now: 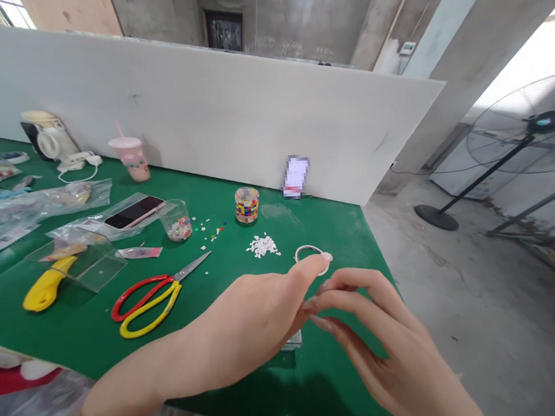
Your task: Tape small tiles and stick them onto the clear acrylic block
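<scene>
My left hand point(269, 303) reaches in from the left, its thumb stretched out and its other fingers mostly hidden behind it. Just beyond the thumb tip shows a thin white ring point(304, 249); I cannot tell whether the hand touches it. My right hand point(385, 327) has its fingers bent together, the tips meeting the left fingers. Whatever lies between the fingertips is hidden. Past the hands lies a pile of small white pieces point(263, 245). A round container with coloured squares point(247, 205) stands behind it. Under my left hand shows the edge of a clear, flat object point(294, 341).
Red-and-yellow scissors point(169, 291), a yellow-handled tool point(48, 286), a clear cup of beads point(178, 224) and a phone point(135, 211) lie or stand to the left. A pink cup point(131, 160) and a lit phone point(296, 176) are by the white partition point(214, 111).
</scene>
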Demonstrator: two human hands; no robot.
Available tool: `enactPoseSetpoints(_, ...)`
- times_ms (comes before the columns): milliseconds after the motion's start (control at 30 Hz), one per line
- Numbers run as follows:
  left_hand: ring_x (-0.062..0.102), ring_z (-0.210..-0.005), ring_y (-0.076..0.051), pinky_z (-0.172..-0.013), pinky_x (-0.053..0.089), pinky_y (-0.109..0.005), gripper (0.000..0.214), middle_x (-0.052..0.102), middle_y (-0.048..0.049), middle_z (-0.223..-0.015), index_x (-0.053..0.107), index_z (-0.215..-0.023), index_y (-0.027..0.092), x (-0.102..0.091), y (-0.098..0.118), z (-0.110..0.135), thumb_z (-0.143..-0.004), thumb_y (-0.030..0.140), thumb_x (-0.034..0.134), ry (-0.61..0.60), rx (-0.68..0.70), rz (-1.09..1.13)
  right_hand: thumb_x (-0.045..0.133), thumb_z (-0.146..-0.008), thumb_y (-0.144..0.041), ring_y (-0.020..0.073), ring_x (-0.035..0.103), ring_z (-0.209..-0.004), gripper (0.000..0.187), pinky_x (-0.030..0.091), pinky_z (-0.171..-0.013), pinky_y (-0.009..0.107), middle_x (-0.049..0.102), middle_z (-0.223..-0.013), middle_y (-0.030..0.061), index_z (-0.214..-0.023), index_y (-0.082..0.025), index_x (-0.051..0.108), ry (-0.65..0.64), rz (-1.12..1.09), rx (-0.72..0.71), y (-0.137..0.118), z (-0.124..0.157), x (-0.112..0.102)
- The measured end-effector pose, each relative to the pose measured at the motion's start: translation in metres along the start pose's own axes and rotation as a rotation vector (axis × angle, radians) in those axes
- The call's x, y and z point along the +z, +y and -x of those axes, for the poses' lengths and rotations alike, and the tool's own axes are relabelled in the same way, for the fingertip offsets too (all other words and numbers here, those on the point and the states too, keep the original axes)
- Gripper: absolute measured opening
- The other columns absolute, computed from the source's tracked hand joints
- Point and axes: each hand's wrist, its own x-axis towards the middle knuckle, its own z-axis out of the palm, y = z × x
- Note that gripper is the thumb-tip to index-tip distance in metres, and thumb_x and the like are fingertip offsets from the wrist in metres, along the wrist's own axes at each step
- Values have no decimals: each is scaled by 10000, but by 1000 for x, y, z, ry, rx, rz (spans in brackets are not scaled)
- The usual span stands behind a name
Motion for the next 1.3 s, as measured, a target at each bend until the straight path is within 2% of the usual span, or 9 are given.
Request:
enactPoseSetpoints(167, 736, -623, -166, -478, 474, -215, 598, 757, 56, -795, 327, -1346, 192, -1, 0, 0, -854, 114, 657, -37, -23, 22, 486, -957, -77, 153, 602, -966, 211, 530, -819, 258, 565, -1059, 48, -1088, -233, 542, 10, 21, -17, 0, -3, 3)
enactPoseSetpoints(400, 736, -678, -173, -523, 484, -228, 566, 765, 15, -881, 317, -1396, 211, 0, -2, 2, -895, 110, 559, -85, -58, 95, 482, -952, -70, 184, 629, -913, 212, 555, -758, 305, 598, -1004, 58, -1065, -227, 570, 35, 89, -53, -2, -3, 4)
enactPoseSetpoints(600, 723, -644, -173, -498, 436, -229, 566, 757, 24, -838, 304, -1387, 203, -1, 0, 2, -895, 109, 567, -75, -44, 61, 481, -950, -73, 206, 628, -920, 235, 551, -757, 335, 603, -1000, 63, -1104, -232, 563, 4, 137, -75, -2, 0, 5)
enactPoseSetpoints(867, 725, -645, -169, -504, 424, -230, 556, 756, 20, -835, 304, -1386, 211, 1, 0, 4, -893, 112, 540, -91, -70, 44, 488, -940, -36, 185, 582, -938, 246, 529, -802, 315, 576, -1024, 50, -1100, -214, 545, 2, 126, -75, -3, 0, 6)
enactPoseSetpoints(1300, 730, -674, -183, -524, 461, -230, 538, 762, -4, -867, 329, -1396, 215, 1, 0, 4, -910, 137, 545, -91, -111, 81, 496, -945, -73, 206, 624, -913, 226, 547, -757, 335, 609, -989, 63, -1092, -229, 568, 35, 153, -77, -2, -1, 6)
